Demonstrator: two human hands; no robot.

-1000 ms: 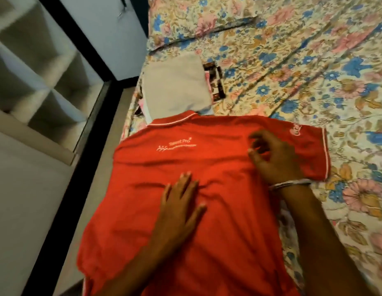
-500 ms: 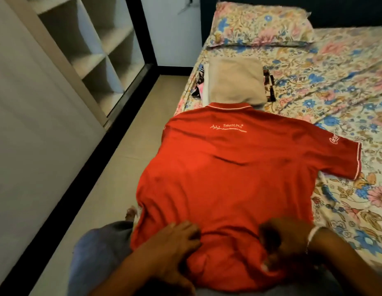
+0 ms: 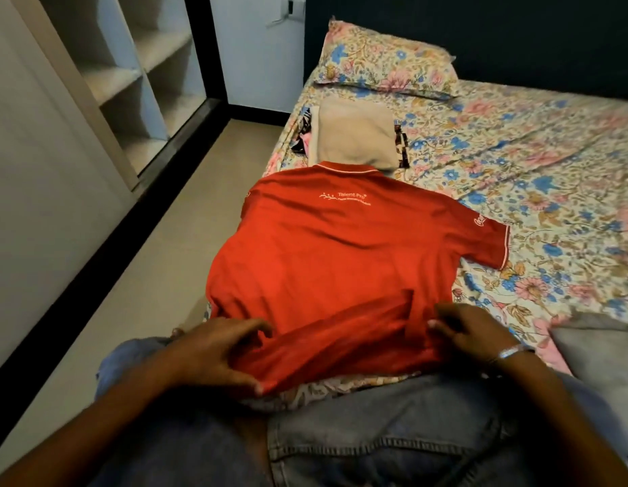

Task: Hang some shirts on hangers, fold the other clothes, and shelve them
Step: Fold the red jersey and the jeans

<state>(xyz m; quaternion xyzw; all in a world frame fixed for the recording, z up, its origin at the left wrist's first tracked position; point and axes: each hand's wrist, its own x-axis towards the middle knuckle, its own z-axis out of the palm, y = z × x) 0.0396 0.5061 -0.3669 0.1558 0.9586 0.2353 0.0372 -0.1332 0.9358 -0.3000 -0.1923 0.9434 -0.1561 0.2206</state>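
Note:
A red polo shirt [image 3: 340,254] with white lettering lies back-up on the floral bed, collar away from me, its left side hanging over the bed's edge. My left hand [image 3: 214,353] pinches the shirt's bottom hem at its left corner, thumb under the cloth. My right hand [image 3: 470,328], with a silver bracelet on the wrist, grips the hem at its right corner. The hem is lifted slightly off the sheet. Beyond the collar sits a stack of folded clothes [image 3: 356,137] topped by a beige piece.
The bed [image 3: 537,177] has a floral sheet and a matching pillow [image 3: 386,61] at the head. An open wardrobe with shelves [image 3: 129,72] stands at the left across a strip of floor [image 3: 165,261]. A grey cloth [image 3: 600,349] lies at the right.
Both hands left the middle of the shirt and came down to its bottom hem, which they now hold and lift. The view tilted up and back.

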